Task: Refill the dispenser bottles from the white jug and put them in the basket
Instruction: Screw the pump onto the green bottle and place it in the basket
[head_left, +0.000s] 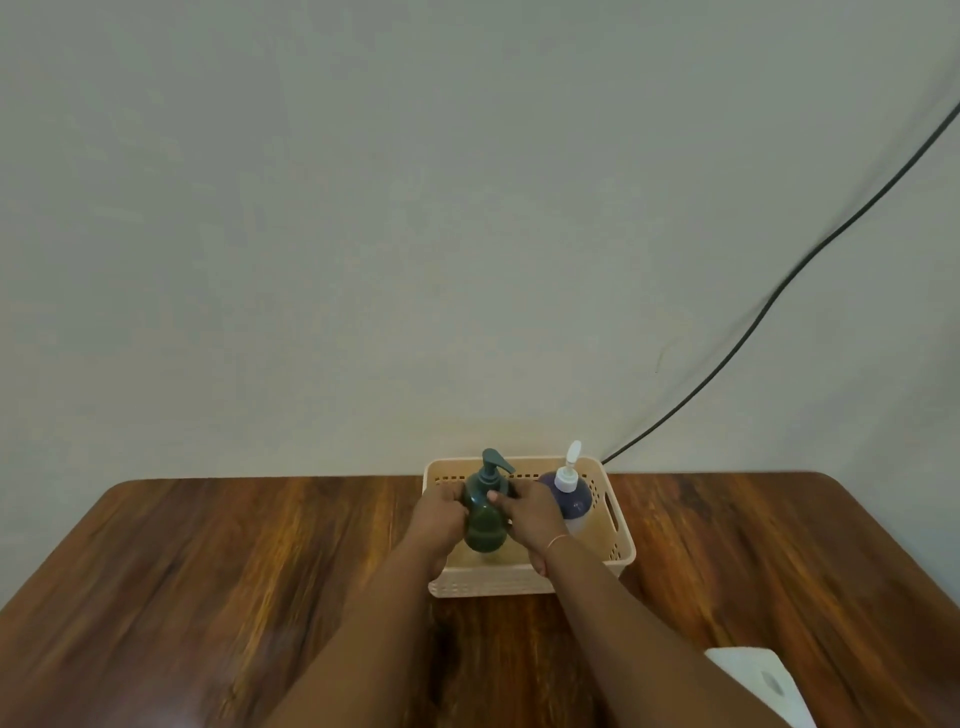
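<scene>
At a wooden table (208, 571) against a pale wall, the left hand (439, 519) and right hand (530, 514) clasp a green dispenser bottle (485, 519) over the basket (621, 540), beside a purple bottle (571, 499) it could knock if lowered carelessly.

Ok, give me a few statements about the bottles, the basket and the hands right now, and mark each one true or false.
1. Both hands grip the green dispenser bottle. True: the left hand and right hand hold its sides.
2. The purple bottle lies on the table outside the basket. False: it stands upright in the basket, on the right side.
3. The green bottle has no pump top. False: a dark green pump is on it.
4. The basket sits at the far edge of the wooden table. True.
5. The purple bottle has a white pump. True.
</scene>
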